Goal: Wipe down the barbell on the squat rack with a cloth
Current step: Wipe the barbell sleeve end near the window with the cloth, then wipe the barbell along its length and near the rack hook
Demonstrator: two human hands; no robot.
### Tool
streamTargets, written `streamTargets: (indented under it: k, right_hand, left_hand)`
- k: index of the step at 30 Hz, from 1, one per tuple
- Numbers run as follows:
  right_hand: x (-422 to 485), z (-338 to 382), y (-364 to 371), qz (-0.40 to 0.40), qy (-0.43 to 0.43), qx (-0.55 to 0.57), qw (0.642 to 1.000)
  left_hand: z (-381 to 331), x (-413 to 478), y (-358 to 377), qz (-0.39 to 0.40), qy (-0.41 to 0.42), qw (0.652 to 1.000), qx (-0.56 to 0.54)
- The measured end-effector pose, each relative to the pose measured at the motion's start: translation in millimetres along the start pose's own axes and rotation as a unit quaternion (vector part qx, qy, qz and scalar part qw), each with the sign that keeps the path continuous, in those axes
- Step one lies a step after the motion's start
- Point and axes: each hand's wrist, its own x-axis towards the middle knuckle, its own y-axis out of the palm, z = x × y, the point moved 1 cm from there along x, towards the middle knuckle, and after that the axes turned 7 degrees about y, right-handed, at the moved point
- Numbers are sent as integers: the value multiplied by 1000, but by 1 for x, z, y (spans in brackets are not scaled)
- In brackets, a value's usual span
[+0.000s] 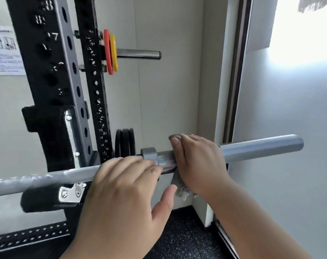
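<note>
The grey barbell (pixel 260 147) lies across the view, resting on the black squat rack's (pixel 52 101) hook at the left, its thick sleeve pointing right. My right hand (pixel 198 161) is wrapped over the sleeve just right of the collar, shut on a grey cloth (pixel 180 190) whose ends show above my fingers and hang below the bar. My left hand (pixel 129 189) rests on top of the thinner shaft beside the collar, fingers laid flat over it and thumb spread below, holding nothing.
Black plates (pixel 125 143) are stored behind the bar. Higher up, an orange and a yellow plate (pixel 110 53) sit on a storage peg. A wall corner and door frame (pixel 231 90) stand close on the right. Speckled black floor (pixel 185 238) lies below.
</note>
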Motion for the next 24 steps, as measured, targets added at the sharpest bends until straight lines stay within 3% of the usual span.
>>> streamTargets:
  k: [4,8,10,15,17,20,24]
  right_hand:
    - [-1,55,4,75,-3,84,994]
    - [0,70,-3,83,70,191,975]
    - [-4,85,-7,58,61,207,975]
    - [-13,146,15,43,-24,8,999]
    - [-17,165,29,84,-35,-35,995]
    - [-29,164,36,84,-24,-20,996]
    - [-38,144,19,40,21,-157,987]
  left_hand:
    - [34,-20,-28,-9,-9,1000,7]
    - [72,-45,-55,-19,-36,999,26]
    - [88,-57,-66,-17,-55,998,37]
    - [113,-85,-72,6,-58,998,20]
    - [117,-97,-69,9,-27,999,16]
    - [128,-113,-69,0,13,1000,11]
    - [155,-130,-80,-24,-28,999,19]
